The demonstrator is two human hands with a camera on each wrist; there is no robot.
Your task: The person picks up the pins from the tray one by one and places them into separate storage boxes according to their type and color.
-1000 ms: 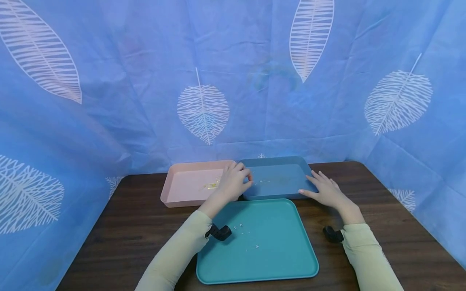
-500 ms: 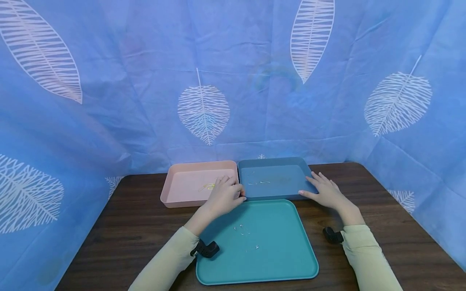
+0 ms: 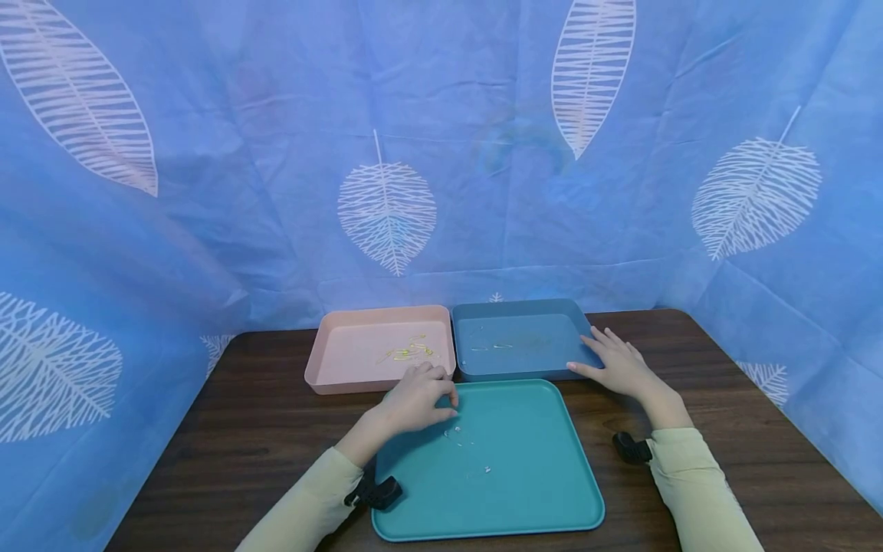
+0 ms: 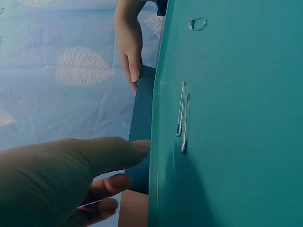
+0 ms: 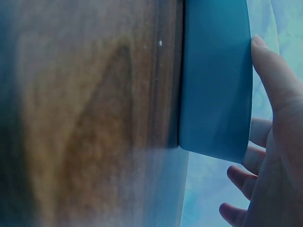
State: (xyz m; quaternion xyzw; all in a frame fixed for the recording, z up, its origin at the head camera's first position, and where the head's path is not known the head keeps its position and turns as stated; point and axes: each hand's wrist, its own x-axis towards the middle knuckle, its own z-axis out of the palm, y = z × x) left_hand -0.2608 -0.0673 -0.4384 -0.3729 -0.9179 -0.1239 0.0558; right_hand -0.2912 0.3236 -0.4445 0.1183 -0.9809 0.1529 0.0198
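Note:
My left hand (image 3: 415, 402) hovers over the far left corner of the teal tray (image 3: 531, 491), its thumb apart from loosely bent fingers. Nothing shows between them. In the left wrist view, two silver safety pins (image 4: 183, 146) lie side by side on that tray, just past the thumb. A further safety pin (image 4: 191, 24) lies higher in that view. My right hand (image 3: 616, 363) has its fingers spread, with thumb and fingertips at the rim of the blue tray (image 3: 552, 310); the right wrist view shows the thumb touching its edge.
Behind the teal tray, a pink tray (image 3: 345, 372) holds several gold-coloured pins (image 3: 411, 352). The blue tray beside it holds a few thin pins (image 3: 503, 346). All stand on a dark wooden table (image 3: 255, 429), with a blue leaf-patterned curtain (image 3: 469, 230) behind.
My left hand has come back from between the pink and blue trays toward the teal tray, uncovering the gold-coloured pins. My right hand has stayed in place.

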